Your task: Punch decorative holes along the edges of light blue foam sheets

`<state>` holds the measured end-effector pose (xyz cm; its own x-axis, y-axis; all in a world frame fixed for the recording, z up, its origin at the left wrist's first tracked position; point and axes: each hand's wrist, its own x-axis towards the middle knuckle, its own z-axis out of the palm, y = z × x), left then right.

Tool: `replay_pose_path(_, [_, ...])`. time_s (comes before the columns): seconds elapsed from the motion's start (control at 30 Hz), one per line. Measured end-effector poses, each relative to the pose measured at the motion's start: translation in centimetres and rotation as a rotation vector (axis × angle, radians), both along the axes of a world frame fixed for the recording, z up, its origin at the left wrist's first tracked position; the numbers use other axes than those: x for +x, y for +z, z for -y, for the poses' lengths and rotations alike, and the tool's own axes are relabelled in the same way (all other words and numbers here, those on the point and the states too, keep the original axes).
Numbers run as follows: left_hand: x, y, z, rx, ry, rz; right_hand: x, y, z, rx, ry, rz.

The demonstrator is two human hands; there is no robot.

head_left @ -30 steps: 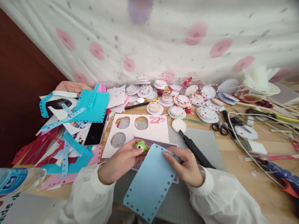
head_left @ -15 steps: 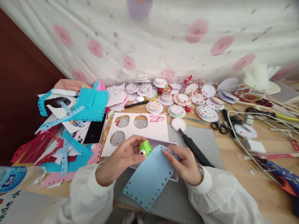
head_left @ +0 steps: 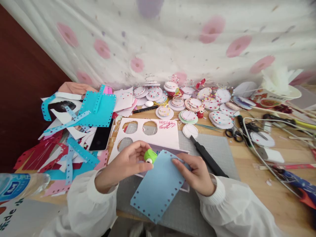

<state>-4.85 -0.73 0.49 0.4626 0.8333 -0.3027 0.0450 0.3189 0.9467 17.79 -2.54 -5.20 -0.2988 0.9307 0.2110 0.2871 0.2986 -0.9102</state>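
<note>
cluttered wooden table (head_left: 249, 158): left hand (head_left: 125, 163) pinches green punch (head_left: 150, 156) onto blue card (head_left: 159, 187).

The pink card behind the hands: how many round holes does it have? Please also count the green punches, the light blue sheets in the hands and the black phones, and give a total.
Round holes in the pink card: 3
Green punch, in the left hand: 1
Light blue sheet, under the right hand: 1
Black phone: 1
Total: 6

Soft, even daylight fills the scene, glowing through the pale curtain (head_left: 172, 39) behind the bench (head_left: 247, 154). Shadows are faint. Straight lines bow toward the edges, and the corners blur, especially the bottle (head_left: 17, 186) at lower left.
</note>
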Motion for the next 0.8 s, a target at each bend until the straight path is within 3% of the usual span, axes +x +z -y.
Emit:
replay_pose_path(0.5, [0.30, 0.87, -0.36, 0.062, 0.014, -0.153, 0.02, -0.53, 0.06, 0.074, 0.007, 0.102])
replay_pose_path(0.8, [0.34, 0.25, -0.90, 0.115, 0.005, -0.181, -0.04, -0.67, 0.00, 0.124, 0.019, 0.120])
